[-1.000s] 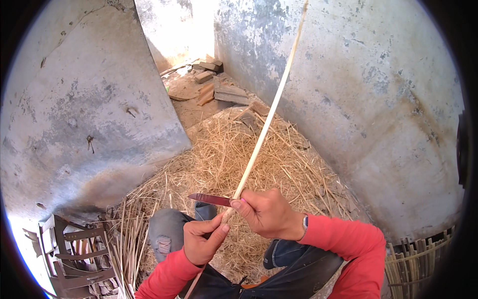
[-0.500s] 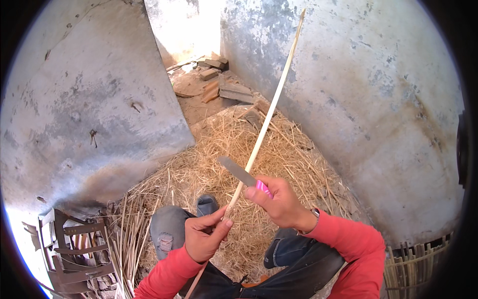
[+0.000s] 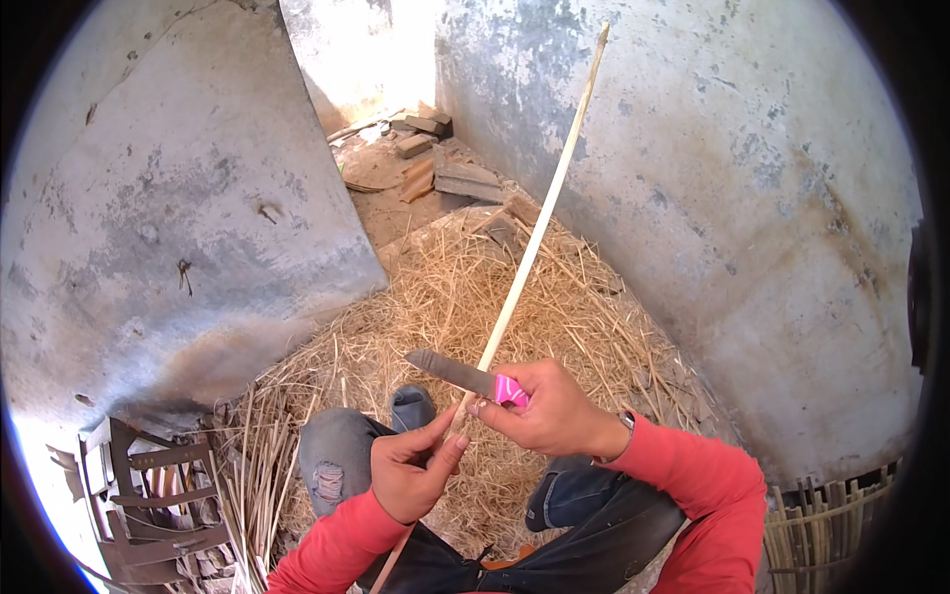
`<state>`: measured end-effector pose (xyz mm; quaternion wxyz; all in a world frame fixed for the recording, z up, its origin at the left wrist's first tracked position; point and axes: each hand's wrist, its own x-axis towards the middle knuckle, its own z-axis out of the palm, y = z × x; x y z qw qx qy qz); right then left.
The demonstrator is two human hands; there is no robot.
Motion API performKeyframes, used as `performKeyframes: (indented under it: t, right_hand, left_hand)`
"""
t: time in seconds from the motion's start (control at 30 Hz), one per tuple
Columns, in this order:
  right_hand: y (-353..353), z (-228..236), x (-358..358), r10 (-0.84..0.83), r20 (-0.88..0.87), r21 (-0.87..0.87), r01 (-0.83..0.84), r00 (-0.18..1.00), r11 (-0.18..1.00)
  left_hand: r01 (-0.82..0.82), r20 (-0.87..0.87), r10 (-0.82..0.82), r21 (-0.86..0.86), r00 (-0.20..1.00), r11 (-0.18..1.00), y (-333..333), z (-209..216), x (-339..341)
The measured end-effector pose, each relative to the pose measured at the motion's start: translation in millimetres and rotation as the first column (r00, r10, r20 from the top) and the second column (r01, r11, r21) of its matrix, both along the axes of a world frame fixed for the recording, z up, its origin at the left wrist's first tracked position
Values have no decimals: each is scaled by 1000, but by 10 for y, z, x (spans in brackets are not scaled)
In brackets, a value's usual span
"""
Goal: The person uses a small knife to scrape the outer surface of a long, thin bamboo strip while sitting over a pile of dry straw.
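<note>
Straw-littered floor (image 3: 584,307); right hand (image 3: 544,406) grips pink-handled knife (image 3: 465,376).

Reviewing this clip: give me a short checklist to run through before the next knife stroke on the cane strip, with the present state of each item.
1. Right hand has a closed grip on the knife by its pink handle: ok.
2. Left hand pinches the cane strip below the blade: ok.
3. Blade lies against the strip: ok; exact cutting angle: cannot tell.
4. Left fingertips well away from the edge: not ok, they sit close under it.
5. Blade points away from the knee: ok.
6. Strip's far end free above the straw: ok.
</note>
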<state>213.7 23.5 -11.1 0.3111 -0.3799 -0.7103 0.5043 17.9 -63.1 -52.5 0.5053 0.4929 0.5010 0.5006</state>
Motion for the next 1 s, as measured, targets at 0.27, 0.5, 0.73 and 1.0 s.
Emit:
performKeyframes:
  t: [0.27,0.5,0.73,1.0]
  right_hand:
    - [52,18,90,-86,83,226,65,993,972]
    - [74,-7,5,-209,91,386,159,974,909]
    - [-101,-232,-160,-129,58,443,91,990,892]
    - [-148,-229,-201,-11,-50,174,20,999,985]
  left_hand:
    - [-59,112,61,-18,992,998,30,-23,-32]
    - [162,339,-84,-207,937,965,58,-9,-156]
    - [208,474,-58,-270,878,940,83,95,-122]
    - [238,552,-59,-259,832,936,77,-3,-163]
